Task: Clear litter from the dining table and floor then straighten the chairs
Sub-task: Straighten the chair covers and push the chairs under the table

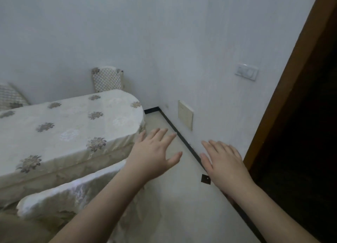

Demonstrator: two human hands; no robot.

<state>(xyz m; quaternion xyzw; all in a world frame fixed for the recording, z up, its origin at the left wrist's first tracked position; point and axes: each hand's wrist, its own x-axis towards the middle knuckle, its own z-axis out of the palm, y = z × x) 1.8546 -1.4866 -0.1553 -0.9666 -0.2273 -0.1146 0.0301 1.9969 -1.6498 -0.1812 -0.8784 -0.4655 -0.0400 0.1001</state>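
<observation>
Holding both arms out, I keep my left hand point(155, 152) and right hand point(223, 162) flat, fingers spread and gripping nothing, ready to reach. Nearest, a covered chair point(73, 193) stands against the table's near edge. A small dark scrap point(205, 179) lies on the floor point(175, 197) beside the skirting, likely litter. The dining table point(69, 126) shows only its cloth; a far chair point(107, 79) backs its far edge.
</observation>
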